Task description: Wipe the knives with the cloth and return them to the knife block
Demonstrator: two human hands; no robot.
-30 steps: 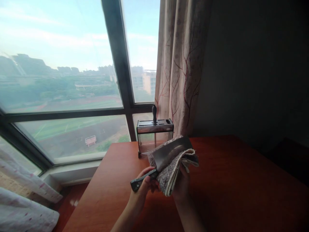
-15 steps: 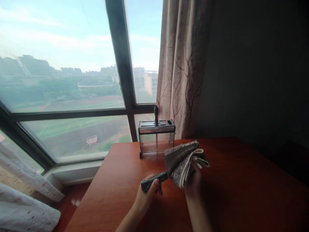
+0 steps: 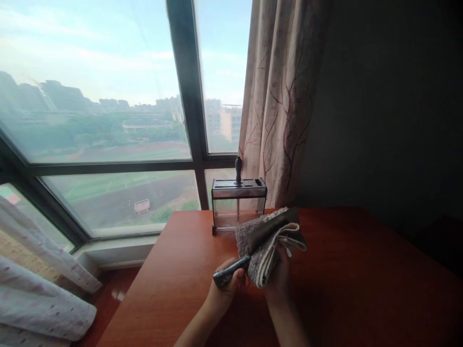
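Observation:
My left hand point(image 3: 222, 291) is wrapped around the black handle of a cleaver point(image 3: 272, 227), whose broad dark blade slants up to the right. A folded grey-and-cream cloth point(image 3: 265, 265) lies around the blade, covering part of both sides. From below and the right, my right hand point(image 3: 280, 279) grips the cloth against the blade; its fingers are mostly hidden behind the folds. Behind the cleaver stands a clear-sided knife block point(image 3: 239, 193) with a slotted top. One black-handled tool point(image 3: 238, 169) is upright in it, its thin rod showing through the clear panel.
The reddish-brown wooden table point(image 3: 173, 289) extends under both arms. Large windows with a dark frame point(image 3: 197, 164) are beyond its left and far edges. A patterned curtain point(image 3: 278, 96) hangs behind the knife block, and another curtain point(image 3: 39, 299) is at lower left.
My right hand and the cloth have slid along the blade toward the handle, so the blade's far end now shows past the cloth. The view has turned slightly left.

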